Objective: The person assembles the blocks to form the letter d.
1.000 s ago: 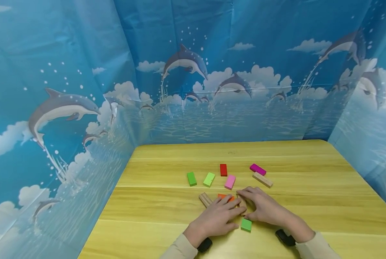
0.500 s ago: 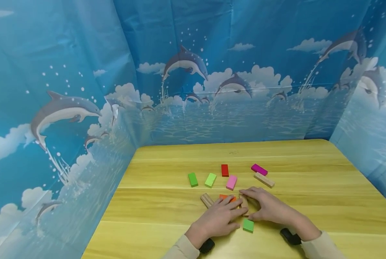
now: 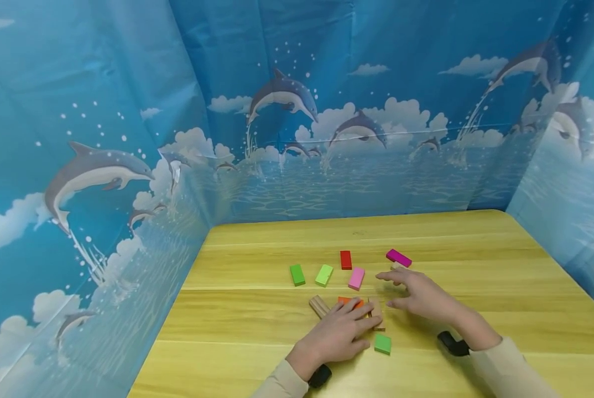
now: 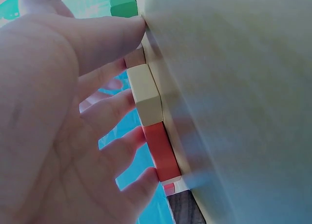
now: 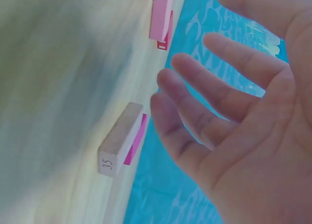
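My left hand (image 3: 337, 331) lies over a small group of blocks with its fingers spread. Its fingertips touch an orange block (image 3: 350, 302) and an upright-lying plain wooden block (image 3: 376, 315). Other plain wooden blocks (image 3: 319, 305) show to the left of that hand, partly covered by it. A bright green block (image 3: 383, 344) lies near its thumb. My right hand (image 3: 421, 296) hovers with loosely bent fingers and holds nothing. Beyond it, mostly hidden in the head view, is a plain wooden block (image 5: 119, 138) marked 35, beside a magenta block (image 3: 399, 257).
Farther back on the yellow wood-grain table (image 3: 257, 249) lie a green block (image 3: 297, 275), a light green block (image 3: 324, 275), a pink block (image 3: 356, 278) and a red block (image 3: 345, 260). A dolphin-print curtain (image 3: 287, 177) surrounds the table.
My right hand has come off the wooden block beside the left hand and moved right and away, now covering much of the far wooden block. My left hand stays in place.
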`<state>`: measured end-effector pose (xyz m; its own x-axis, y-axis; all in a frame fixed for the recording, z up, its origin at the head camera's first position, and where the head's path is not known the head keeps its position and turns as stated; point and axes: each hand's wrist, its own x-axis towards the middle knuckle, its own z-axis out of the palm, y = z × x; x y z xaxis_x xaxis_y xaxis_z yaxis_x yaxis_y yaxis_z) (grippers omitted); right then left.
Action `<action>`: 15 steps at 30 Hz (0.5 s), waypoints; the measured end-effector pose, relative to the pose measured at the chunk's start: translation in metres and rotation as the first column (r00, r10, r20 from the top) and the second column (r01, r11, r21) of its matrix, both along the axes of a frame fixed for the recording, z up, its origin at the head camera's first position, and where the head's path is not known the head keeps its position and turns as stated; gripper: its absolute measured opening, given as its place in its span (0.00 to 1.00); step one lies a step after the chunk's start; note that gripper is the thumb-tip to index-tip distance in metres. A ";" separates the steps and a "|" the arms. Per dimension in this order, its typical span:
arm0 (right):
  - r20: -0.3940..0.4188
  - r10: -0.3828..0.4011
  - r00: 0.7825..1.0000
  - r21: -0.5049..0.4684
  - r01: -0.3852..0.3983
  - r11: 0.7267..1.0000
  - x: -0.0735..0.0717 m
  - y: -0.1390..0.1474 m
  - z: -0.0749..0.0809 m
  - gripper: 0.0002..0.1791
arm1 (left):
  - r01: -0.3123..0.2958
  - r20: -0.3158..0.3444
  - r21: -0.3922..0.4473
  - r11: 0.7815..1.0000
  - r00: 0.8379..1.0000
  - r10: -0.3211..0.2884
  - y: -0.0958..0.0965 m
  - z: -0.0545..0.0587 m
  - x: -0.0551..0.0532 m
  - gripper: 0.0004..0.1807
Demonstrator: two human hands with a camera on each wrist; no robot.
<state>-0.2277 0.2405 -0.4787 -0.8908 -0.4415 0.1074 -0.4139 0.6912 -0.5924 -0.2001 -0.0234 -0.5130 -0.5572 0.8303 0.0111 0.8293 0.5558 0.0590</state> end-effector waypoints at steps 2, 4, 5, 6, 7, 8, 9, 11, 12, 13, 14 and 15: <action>-0.009 -0.016 1.000 -0.004 0.016 1.000 -0.004 0.001 0.002 0.32 | 0.001 0.003 0.001 1.000 1.000 -0.001 0.000 0.000 0.000 0.31; -0.015 -0.028 0.999 -0.019 0.028 0.999 -0.009 0.001 0.003 0.30 | 0.001 0.008 0.003 1.000 1.000 -0.001 0.000 0.001 0.000 0.32; -0.022 -0.035 0.999 -0.027 0.034 0.999 -0.011 0.001 0.004 0.29 | 0.001 0.012 0.004 1.000 1.000 -0.001 0.000 0.001 0.000 0.32; -0.028 -0.042 0.999 -0.036 0.041 0.999 -0.013 0.001 0.004 0.29 | 0.000 0.015 0.005 1.000 1.000 0.000 0.000 0.001 -0.001 0.32; -0.035 -0.048 0.998 -0.046 0.046 0.998 -0.015 0.002 0.005 0.28 | -0.001 0.019 0.007 1.000 1.000 0.001 0.000 0.001 -0.001 0.32; -0.034 -0.055 0.998 -0.053 0.054 0.997 -0.018 0.002 0.006 0.27 | -0.001 0.020 0.010 1.000 1.000 0.001 0.000 0.000 -0.001 0.32; -0.034 -0.062 0.998 -0.062 0.060 0.996 -0.021 0.003 0.006 0.27 | -0.002 0.020 0.012 1.000 1.000 0.002 0.000 0.000 -0.001 0.32; -0.030 -0.073 0.997 -0.081 0.070 0.994 -0.026 0.006 0.006 0.25 | -0.003 0.020 0.014 1.000 1.000 0.003 0.000 0.001 -0.002 0.32; -0.026 -0.080 0.996 -0.089 0.078 0.993 -0.029 0.008 0.006 0.25 | -0.004 0.021 0.014 1.000 1.000 0.003 0.001 0.001 -0.002 0.32; -0.022 -0.088 0.996 -0.095 0.085 0.992 -0.031 0.009 0.004 0.24 | -0.003 0.020 0.015 1.000 1.000 0.002 0.001 0.000 -0.002 0.32; -0.014 -0.097 0.995 -0.101 0.095 0.990 -0.034 0.011 0.003 0.24 | -0.002 0.020 0.017 1.000 1.000 0.002 0.001 0.000 -0.002 0.32; -0.013 -0.102 0.995 -0.106 0.101 0.989 -0.036 0.013 0.001 0.24 | -0.003 0.021 0.016 1.000 1.000 0.003 0.001 0.000 -0.002 0.32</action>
